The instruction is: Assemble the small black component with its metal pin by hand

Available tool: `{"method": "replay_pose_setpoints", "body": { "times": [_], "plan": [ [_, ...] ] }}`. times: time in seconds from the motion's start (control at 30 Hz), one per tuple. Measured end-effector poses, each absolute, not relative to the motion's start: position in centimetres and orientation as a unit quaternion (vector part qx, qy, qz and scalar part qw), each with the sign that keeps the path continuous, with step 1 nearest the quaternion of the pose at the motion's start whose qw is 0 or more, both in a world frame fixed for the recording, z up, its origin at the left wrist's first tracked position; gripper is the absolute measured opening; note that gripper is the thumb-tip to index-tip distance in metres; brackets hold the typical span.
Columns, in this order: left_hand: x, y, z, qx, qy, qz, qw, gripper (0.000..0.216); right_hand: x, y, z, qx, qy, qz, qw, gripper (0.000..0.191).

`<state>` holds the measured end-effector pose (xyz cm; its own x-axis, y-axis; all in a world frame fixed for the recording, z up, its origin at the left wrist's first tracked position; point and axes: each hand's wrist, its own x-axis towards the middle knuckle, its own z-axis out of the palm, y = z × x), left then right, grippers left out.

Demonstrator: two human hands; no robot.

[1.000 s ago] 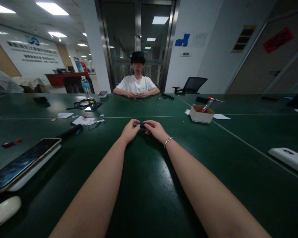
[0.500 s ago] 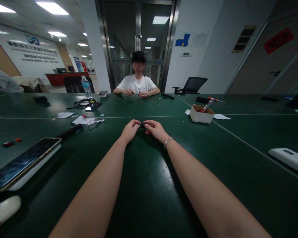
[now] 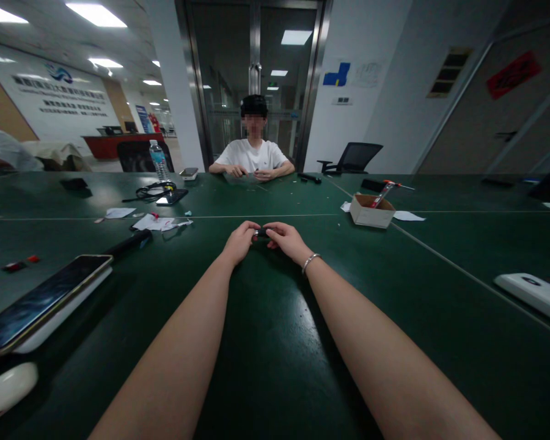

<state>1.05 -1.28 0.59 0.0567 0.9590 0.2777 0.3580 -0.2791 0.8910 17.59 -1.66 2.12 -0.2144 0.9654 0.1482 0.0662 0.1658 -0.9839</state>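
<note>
Between my hands, just over the green table (image 3: 266, 318), is a small black object with a silvery end (image 3: 262, 232). My left hand (image 3: 239, 240) pinches the silvery end between thumb and fingers. On the other side, the closed thumb and fingers of my right hand (image 3: 288, 240) grip the black part. My fingers cover much of the object, so its exact kind is unclear. A silver bracelet (image 3: 310, 264) circles my right wrist.
Left lie a phone (image 3: 50, 299) on a white object, a black rod-like item (image 3: 127, 243) and paper scraps (image 3: 153, 222). A small open box (image 3: 373, 211) stands right; a white device (image 3: 531, 293) is farther right. Across the table sits a person (image 3: 254, 153), hands on the tabletop.
A silvery section now shows between my left fingers and the black part, where hardly any showed before. My arms have stayed almost in place.
</note>
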Motion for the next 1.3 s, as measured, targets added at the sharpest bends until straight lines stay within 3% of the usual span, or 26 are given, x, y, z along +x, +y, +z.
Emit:
{"method": "replay_pose_setpoints", "body": {
  "times": [0.1,0.27,0.47,0.97,1.3],
  "plan": [
    [0.99,-1.21,0.49,0.642,0.506,0.469,0.333,0.035,17.61,-1.66,2.12,-0.417,-0.609,0.493,0.461,0.017],
    [0.78,-0.92,0.32,0.652,0.512,0.475,0.294,0.023,17.63,-1.68,2.18,-0.416,-0.610,0.494,0.459,0.016],
    [0.79,-0.70,0.19,0.629,0.526,0.458,0.343,0.027,17.62,-1.75,2.24,-0.413,-0.610,0.493,0.463,0.015],
    [0.77,-1.13,0.61,0.655,0.516,0.482,0.270,0.026,17.70,-1.51,1.94,-0.416,-0.615,0.486,0.461,0.016],
    [0.89,-1.06,0.58,0.632,0.515,0.474,0.333,0.026,17.61,-1.56,1.98,-0.414,-0.618,0.483,0.462,0.015]
  ]
}}
